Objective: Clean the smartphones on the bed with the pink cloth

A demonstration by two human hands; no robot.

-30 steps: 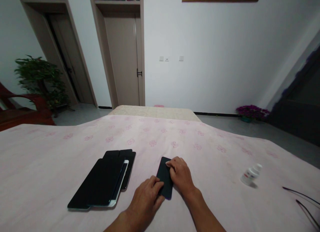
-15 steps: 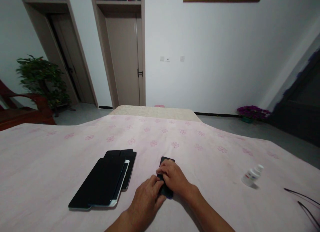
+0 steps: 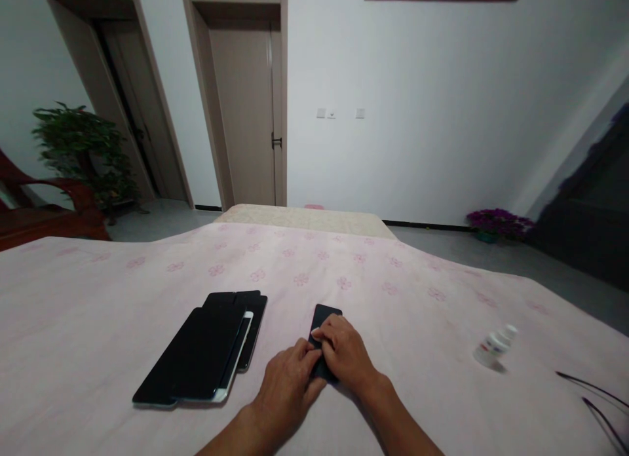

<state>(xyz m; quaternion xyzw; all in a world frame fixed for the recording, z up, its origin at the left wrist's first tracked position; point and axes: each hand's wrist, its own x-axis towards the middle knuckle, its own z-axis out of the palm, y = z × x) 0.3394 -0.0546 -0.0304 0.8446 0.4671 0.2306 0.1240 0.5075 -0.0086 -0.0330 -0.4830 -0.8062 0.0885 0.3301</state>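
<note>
I've got the left hand clamped on the dark phone, right hand over it, can't tell if gripping; device stack sits left of both.

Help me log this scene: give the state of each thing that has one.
Dark phone: flat, partly covered
Left hand: gripping the phone's near part
Right hand: on the phone, fingers bent
Overlapping devices: flat, dark faces up
White bottle: standing
Middle door: shut

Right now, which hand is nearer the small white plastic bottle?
Right hand; it's over the black rectangular device, left of the bottle. The left hand is farther left.
</note>
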